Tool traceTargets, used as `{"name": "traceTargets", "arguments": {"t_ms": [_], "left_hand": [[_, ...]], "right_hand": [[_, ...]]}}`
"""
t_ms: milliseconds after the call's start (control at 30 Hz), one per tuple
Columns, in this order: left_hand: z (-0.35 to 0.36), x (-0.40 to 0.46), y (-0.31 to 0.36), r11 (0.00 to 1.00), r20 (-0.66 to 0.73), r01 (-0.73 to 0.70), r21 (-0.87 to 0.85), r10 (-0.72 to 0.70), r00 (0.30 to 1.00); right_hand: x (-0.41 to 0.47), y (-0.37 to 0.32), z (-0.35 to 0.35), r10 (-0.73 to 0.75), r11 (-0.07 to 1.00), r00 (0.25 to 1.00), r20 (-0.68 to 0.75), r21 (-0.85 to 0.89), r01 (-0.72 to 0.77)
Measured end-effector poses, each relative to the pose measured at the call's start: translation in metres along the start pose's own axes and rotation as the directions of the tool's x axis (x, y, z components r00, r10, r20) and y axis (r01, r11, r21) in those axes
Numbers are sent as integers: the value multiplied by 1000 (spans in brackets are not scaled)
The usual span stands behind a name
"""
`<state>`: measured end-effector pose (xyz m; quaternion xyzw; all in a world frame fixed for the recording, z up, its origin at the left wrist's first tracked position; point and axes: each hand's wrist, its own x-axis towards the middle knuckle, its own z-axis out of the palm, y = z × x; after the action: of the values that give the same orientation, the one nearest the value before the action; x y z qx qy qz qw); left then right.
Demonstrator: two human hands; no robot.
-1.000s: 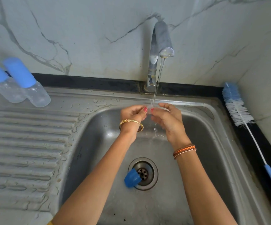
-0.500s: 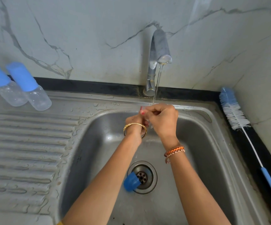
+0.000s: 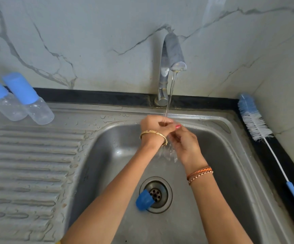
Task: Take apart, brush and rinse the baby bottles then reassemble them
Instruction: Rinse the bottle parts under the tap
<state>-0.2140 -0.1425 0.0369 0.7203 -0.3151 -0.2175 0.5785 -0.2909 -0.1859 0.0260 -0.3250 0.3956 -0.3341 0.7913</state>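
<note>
Sink station, rinse step, as we read it.

1. Left hand [image 3: 154, 126]: curled closed under the thin stream of tap water [image 3: 170, 95], which lands on its knuckles. We judge it grips a small clear part, likely the bottle body or teat, but the piece itself is too transparent to make out, so we cannot tell what it grasps.
2. Right hand [image 3: 185, 143]: just below and touching the left, fingers bent inward toward it, water splashing off between the two. Whether it holds anything we cannot tell. We take the pairing as one hand steadying while the other rubs.
3. Curved chrome tap [image 3: 171, 55]: running, directly above both hands.
4. Small blue plastic cap [image 3: 144, 199]: lying on the floor of the stainless steel sink basin [image 3: 230, 173], touching the drain ring, well below the hands; probably dropped there to await its rinse.
5. Two clear baby bottles with blue caps [image 3: 24, 101]: assembled, lying side by side on the ribbed draining board at far left, well apart from the hands.
6. Long bottle brush with white and blue bristles [image 3: 255, 124]: laid on the black ledge at right, unused.
</note>
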Motion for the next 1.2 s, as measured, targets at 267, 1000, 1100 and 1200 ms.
{"name": "traceTargets", "arguments": {"t_ms": [267, 1000, 1100, 1200], "left_hand": [[-15, -10, -5, 635, 68, 353, -687, -427, 902], [-31, -34, -3, 842, -7, -387, 376, 420, 907], [-40, -52, -20, 675, 44, -551, 490, 613, 789], [-53, -71, -32, 633, 59, -573, 521, 643, 764]], "right_hand": [[2, -4, 22, -316, 778, 936, 157, -522, 350], [-17, -35, 16, 119, 933, 950, 288, -360, -7], [-33, -37, 22, 2, 761, 959, 284, -623, 183], [-45, -33, 25, -125, 448, 940, 317, -827, 339]]}}
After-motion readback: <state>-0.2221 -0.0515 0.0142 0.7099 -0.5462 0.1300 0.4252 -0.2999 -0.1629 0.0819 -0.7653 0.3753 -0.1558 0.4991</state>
